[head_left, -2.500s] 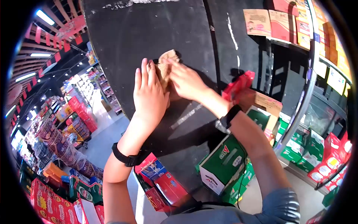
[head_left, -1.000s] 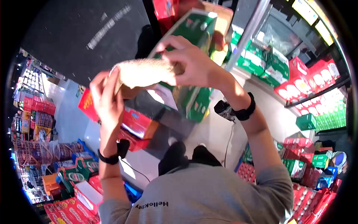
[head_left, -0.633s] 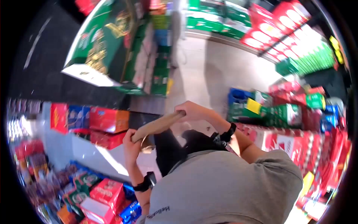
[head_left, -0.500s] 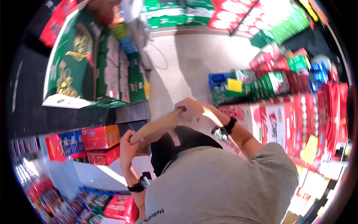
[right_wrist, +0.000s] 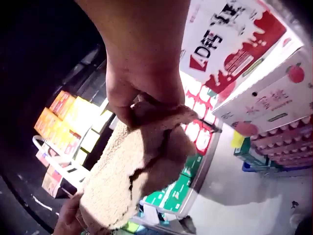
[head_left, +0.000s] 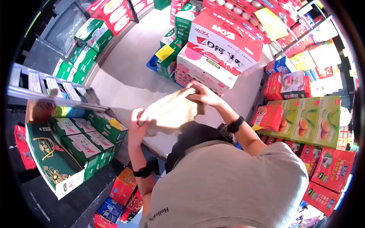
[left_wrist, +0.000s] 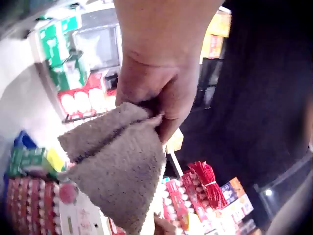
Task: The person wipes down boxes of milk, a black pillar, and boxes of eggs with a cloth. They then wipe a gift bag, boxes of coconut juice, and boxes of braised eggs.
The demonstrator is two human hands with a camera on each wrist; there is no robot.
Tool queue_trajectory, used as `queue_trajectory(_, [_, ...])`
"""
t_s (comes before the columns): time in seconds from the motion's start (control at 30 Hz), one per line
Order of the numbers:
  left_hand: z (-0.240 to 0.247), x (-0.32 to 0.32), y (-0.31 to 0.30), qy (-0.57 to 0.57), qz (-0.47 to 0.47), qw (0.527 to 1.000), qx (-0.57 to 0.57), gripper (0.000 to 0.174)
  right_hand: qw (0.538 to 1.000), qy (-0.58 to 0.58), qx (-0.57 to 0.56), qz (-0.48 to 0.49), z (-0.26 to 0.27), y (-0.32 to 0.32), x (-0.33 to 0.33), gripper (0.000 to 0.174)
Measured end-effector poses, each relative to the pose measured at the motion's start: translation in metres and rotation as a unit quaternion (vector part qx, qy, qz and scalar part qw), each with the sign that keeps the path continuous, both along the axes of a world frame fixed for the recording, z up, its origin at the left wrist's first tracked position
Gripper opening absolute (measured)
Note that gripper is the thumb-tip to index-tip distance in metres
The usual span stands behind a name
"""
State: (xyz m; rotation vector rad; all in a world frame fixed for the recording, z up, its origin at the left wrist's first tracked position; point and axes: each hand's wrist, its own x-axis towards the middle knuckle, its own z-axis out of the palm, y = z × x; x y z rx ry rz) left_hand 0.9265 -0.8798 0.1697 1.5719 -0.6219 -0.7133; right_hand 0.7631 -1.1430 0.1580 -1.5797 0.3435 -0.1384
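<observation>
Green cartons (head_left: 76, 142) now lie at 8 o'clock in the head view; half a second earlier they stood at 10 o'clock. Left hand (head_left: 136, 124): fingers curled, pinching the left end of the beige cloth (head_left: 171, 112). The cloth spans between both hands at picture centre. Its broad face now shows, where earlier it appeared edge-on as a thin strip. Right hand (head_left: 204, 95): fingers curled, gripping the cloth's right end, at 2 o'clock from the left hand. The red-and-white carton (head_left: 222, 45), earlier at 3 o'clock, now stands at 12 o'clock.

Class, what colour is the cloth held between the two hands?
Plain beige-brown cloth; clearest in the left wrist view.
</observation>
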Motion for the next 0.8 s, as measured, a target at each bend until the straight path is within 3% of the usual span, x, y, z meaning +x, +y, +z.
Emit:
queue_trajectory(0.1, [0.013, -0.019, -0.047, 0.182, -0.106, 0.972, -0.106, 0.067, 0.982, -0.06, 0.11, -0.139, 0.021, -0.015, -0.048, 0.023])
queue_trajectory(0.23, [0.03, -0.026, -0.119, 0.189, -0.166, 0.952, -0.173, 0.077, 0.956, -0.1, 0.085, -0.262, 0.004, -0.062, -0.106, 0.017])
queue_trajectory(0.3, [0.046, -0.031, -0.17, 0.169, -0.152, 0.949, -0.219, 0.082, 0.932, -0.167, 0.136, -0.291, 0.037, -0.078, -0.116, 0.018])
queue_trajectory(0.37, [0.068, -0.034, -0.22, 0.142, -0.127, 0.956, -0.222, 0.076, 0.934, -0.148, 0.015, -0.325, 0.054, -0.111, -0.127, 0.019])
queue_trajectory(0.5, [0.075, -0.02, -0.326, -0.1, -0.064, 0.969, -0.217, 0.052, 0.87, -0.138, -0.271, -0.388, 0.089, -0.185, -0.128, 0.037])
queue_trajectory(0.53, [0.066, -0.023, -0.348, -0.14, 0.015, 0.97, -0.199, 0.049, 0.834, -0.119, -0.356, -0.404, 0.09, -0.204, -0.124, 0.041])
queue_trajectory(0.57, [0.088, -0.041, -0.356, -0.396, 0.093, 0.903, -0.141, 0.045, 0.79, -0.101, -0.438, -0.417, 0.091, -0.219, -0.121, 0.045])
queue_trajectory(0.63, [0.086, -0.056, -0.378, -0.501, 0.094, 0.846, -0.156, 0.04, 0.684, 0.03, -0.588, -0.431, 0.085, -0.231, -0.113, 0.052])
queue_trajectory(0.67, [0.08, -0.061, -0.384, -0.509, 0.032, 0.85, -0.134, 0.034, 0.699, 0.02, -0.579, -0.42, 0.073, -0.236, -0.111, 0.053])
queue_trajectory(0.7, [0.072, -0.073, -0.39, -0.527, -0.01, 0.842, -0.114, 0.031, 0.684, 0.056, -0.621, -0.379, 0.065, -0.238, -0.112, 0.051])
queue_trajectory(0.8, [0.045, -0.109, -0.407, -0.566, -0.115, 0.816, 0.031, 0.04, 0.747, 0.133, -0.582, -0.293, 0.038, -0.228, -0.103, 0.05])
